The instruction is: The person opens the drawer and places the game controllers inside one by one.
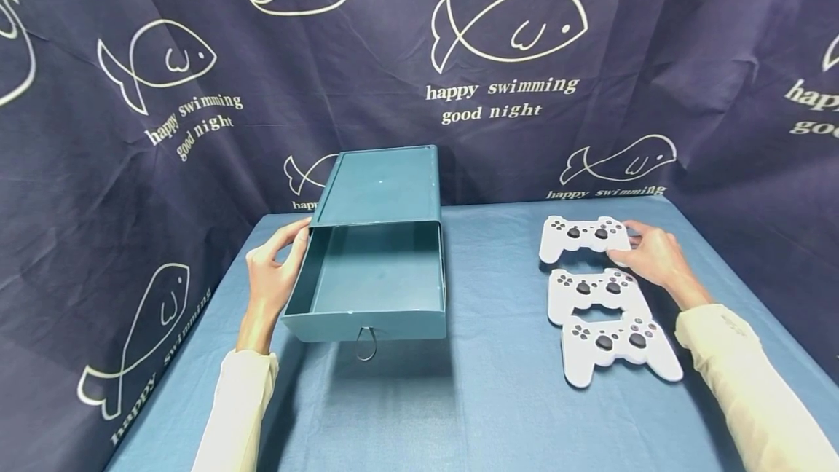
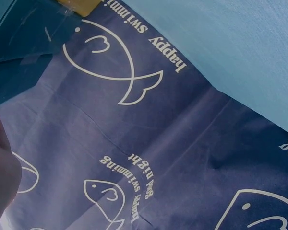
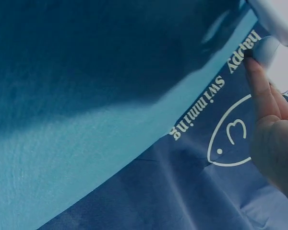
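Note:
A teal box (image 1: 387, 184) stands left of centre with its drawer (image 1: 376, 325) pulled out toward the front; nothing shows inside. The left hand (image 1: 270, 279) touches the box's left side near the drawer opening, thumb and fingers apart. On the right, the right hand (image 1: 655, 257) pinches the right grip of the rearmost white controller (image 1: 586, 234). In front of it lie a second white controller (image 1: 598, 296) and a third (image 1: 619, 348), close together. In the right wrist view, the fingers of the right hand (image 3: 276, 124) meet a white controller (image 3: 283, 67).
A blue cloth (image 1: 505, 384) covers the table. Behind and at the sides hangs a dark blue curtain (image 1: 367, 93) with white fish drawings and lettering. A metal ring pull (image 1: 367, 347) hangs on the drawer front.

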Demonstrator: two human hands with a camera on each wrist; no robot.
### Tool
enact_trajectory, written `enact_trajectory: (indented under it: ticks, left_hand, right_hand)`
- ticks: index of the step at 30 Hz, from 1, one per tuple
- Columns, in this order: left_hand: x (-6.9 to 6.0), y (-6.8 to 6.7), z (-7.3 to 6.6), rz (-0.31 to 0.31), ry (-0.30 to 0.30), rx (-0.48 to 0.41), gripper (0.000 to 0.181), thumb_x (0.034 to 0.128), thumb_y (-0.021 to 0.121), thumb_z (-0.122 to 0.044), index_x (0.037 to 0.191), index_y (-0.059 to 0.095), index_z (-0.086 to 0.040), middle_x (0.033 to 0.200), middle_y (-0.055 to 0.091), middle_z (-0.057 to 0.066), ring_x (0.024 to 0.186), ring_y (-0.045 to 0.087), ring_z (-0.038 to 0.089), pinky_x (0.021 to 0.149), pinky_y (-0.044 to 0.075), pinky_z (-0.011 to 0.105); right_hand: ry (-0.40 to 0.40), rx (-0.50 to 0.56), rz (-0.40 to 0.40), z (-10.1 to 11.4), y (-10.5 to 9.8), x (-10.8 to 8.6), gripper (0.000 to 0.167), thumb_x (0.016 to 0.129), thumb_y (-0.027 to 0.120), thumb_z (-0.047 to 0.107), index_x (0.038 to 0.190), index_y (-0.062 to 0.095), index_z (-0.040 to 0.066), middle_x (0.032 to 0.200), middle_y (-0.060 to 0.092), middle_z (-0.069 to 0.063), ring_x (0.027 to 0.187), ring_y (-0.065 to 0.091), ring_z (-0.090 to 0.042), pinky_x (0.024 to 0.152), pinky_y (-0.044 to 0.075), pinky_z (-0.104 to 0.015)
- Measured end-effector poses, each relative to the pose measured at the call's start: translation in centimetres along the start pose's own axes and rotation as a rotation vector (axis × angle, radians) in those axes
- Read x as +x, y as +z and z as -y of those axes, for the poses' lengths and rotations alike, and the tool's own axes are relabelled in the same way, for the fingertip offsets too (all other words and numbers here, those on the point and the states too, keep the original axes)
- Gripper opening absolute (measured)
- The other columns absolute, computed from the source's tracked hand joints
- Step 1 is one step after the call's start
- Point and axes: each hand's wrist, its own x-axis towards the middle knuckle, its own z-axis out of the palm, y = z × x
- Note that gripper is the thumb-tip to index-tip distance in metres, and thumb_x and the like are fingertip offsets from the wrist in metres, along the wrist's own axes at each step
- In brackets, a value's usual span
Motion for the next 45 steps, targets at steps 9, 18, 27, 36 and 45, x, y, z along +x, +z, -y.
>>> enact_trajectory:
  ticks: [9,18,27,36,45]
  left_hand:
    - [0.0,0.0,0.2,-0.001,-0.01,-0.002,0.024,0.0896,0.072,0.011,0.111,0.078,0.002,0.099,0.077,0.016,0.095,0.064,-0.011,0.084,0.047,0.012]
    - [0.0,0.0,0.1,-0.002,-0.009,-0.007,0.024,0.0901,0.072,0.01,0.112,0.078,0.002,0.098,0.078,0.016,0.095,0.065,-0.01,0.085,0.047,0.013]
    - [0.1,0.0,-0.1,0.0,-0.007,-0.007,0.024,0.0906,0.072,0.008,0.112,0.079,0.0,0.098,0.078,0.015,0.095,0.065,-0.009,0.085,0.047,0.013]
    - [0.1,0.0,-0.2,0.002,-0.011,-0.008,0.024,0.0904,0.072,0.009,0.112,0.078,0.001,0.099,0.078,0.015,0.096,0.065,-0.009,0.085,0.047,0.012]
    - [0.1,0.0,-0.1,-0.001,-0.01,-0.008,0.024,0.0905,0.072,0.009,0.112,0.079,0.001,0.097,0.078,0.015,0.095,0.065,-0.009,0.084,0.047,0.013]
  right_hand:
    - [-0.014,0.029,-0.025,1.1,-0.5,-0.8,0.07,0.088,0.08,0.028,0.139,0.051,-0.011,0.114,0.066,-0.036,0.111,0.06,-0.058,0.094,0.042,-0.066]
    - [-0.035,0.066,-0.055,2.8,-0.9,-2.1,0.069,0.087,0.08,0.026,0.14,0.053,-0.008,0.114,0.066,-0.034,0.109,0.063,-0.054,0.095,0.043,-0.065]
    - [-0.027,0.113,-0.043,5.1,-1.4,-3.6,0.072,0.088,0.082,0.027,0.144,0.052,-0.006,0.118,0.066,-0.033,0.109,0.065,-0.051,0.092,0.048,-0.057]
    - [-0.066,0.185,-0.057,7.5,-1.8,-5.2,0.07,0.087,0.084,0.023,0.144,0.054,-0.004,0.116,0.069,-0.03,0.105,0.071,-0.038,0.07,0.04,-0.003]
    - [-0.11,0.248,-0.054,9.8,-2.0,-6.3,0.067,0.086,0.085,0.02,0.143,0.056,-0.002,0.116,0.069,-0.032,0.086,0.05,0.024,0.07,0.045,-0.006]
